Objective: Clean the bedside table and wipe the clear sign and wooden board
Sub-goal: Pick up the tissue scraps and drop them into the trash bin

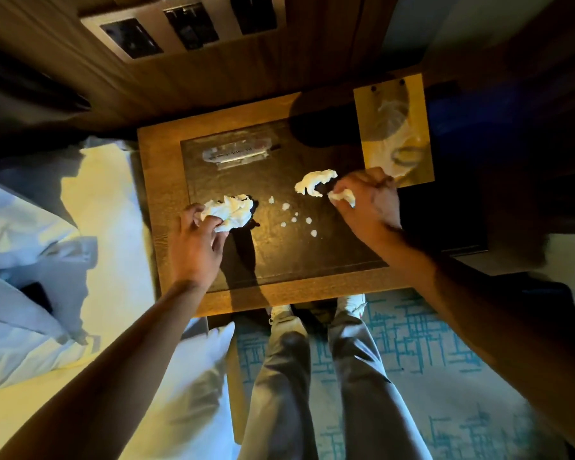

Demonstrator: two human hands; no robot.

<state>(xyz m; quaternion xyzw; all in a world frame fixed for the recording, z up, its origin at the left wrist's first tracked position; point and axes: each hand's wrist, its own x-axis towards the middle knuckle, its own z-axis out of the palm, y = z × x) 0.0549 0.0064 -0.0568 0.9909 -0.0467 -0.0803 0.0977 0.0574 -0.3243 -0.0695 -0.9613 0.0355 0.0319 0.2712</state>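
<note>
Looking down from the head view: the left hand (196,247) grips a crumpled tissue (229,212) at the left of the bedside table's (166,180) dark top; the right hand (367,202) pinches a small tissue scrap (342,196), with a larger torn tissue piece (314,182) lying loose just beside it. Small white crumbs (294,219) are scattered between the hands. The clear sign (234,154) lies flat toward the back of the table, apart from both hands. The wooden board (395,131) sits at the back right corner, just beyond the right hand, overhanging the table edge. Risks, as judgement: the tissue looks to be shredding, so more rubbing would likely shed more crumbs; a sweep toward the front edge could push crumbs onto the carpet (429,343); the right wrist could nudge the board off its corner. Writing: dark print shows on the sign, too blurred to read; no brand is legible anywhere.
</note>
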